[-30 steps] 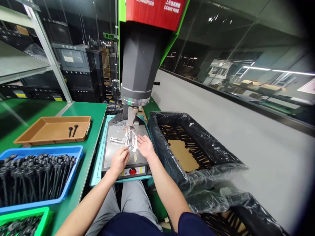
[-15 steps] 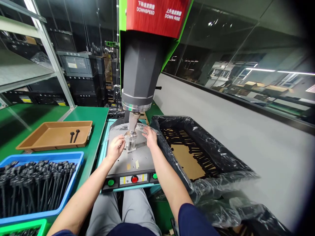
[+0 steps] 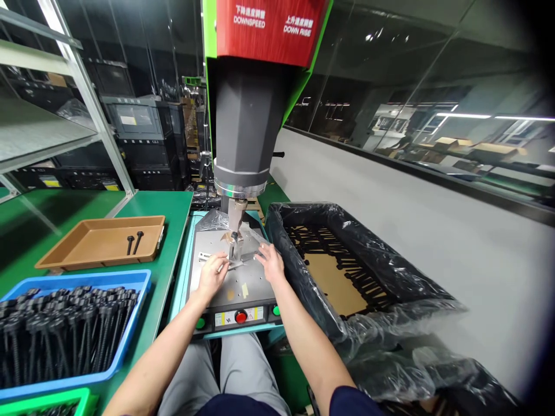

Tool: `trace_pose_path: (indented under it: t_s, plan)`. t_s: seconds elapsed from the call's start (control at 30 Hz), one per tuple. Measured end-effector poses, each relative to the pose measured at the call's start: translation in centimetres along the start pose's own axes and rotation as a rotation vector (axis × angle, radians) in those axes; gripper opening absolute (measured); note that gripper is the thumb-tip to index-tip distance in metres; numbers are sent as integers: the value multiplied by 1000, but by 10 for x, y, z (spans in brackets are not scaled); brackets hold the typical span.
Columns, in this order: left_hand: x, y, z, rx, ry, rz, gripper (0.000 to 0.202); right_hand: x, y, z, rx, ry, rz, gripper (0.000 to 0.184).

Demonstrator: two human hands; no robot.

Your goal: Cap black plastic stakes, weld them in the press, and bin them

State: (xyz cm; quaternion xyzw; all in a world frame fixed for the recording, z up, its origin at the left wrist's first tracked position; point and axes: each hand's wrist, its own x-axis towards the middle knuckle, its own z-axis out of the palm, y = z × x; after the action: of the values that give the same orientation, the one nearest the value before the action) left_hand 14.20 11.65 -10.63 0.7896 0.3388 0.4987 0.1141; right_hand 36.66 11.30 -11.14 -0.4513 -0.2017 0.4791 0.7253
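From the head view, both my forearms reached forward over my lap onto the grey metal plate (image 3: 217, 289) of the press (image 3: 249, 115), elbows bent and wrists low. My left hand (image 3: 212, 276) lay palm down on the plate, fingers curled loosely with the tips at the left edge of the clear plastic film (image 3: 249, 245), just beside the small metal fixture (image 3: 235, 251) under the press horn (image 3: 234, 216). Whether those fingertips pinched the film or only pressed on it, I could not tell. My right hand (image 3: 272, 263) lay palm down too, fingers spread and flat, resting on the film's right side, near the fixture. The 2 hands were apart, 1 on each side of the fixture, neither closed around anything that I could see. The film was draped over the fixture and lay crumpled toward the back of the plate.

Along the front of the machine, near my wrists, sat a red button (image 3: 241, 316) between 2 green ones. To my left on the green worktop (image 3: 169, 208) stood a brown tray (image 3: 87, 248) with 2 black bolts (image 3: 133, 244) in it, and nearer me a blue bin (image 3: 125, 341) packed with long black bolts. To my right stood a crate lined with black plastic (image 3: 303, 271), with black parts lying on cardboard inside.
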Motion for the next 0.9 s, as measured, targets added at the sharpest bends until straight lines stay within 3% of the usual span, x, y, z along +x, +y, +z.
trace_pose_path:
  t_s: [0.43, 0.6, 0.73, 0.9]
  plan:
    - [-11, 5, -4, 9, 11, -29, 15, -7, 9, -8, 9, -55, 129, 40]
    - [-17, 14, -12, -31, 4, -60, 25, -17, 8, -7, 19, -102, 149, 40]
    - [-21, 19, -21, -4, 88, -121, 34, -21, 3, -5, 27, -107, 198, 44]
    - [-30, 16, -35, 23, 169, -260, 29, -38, -1, -17, 73, -39, 306, 55]
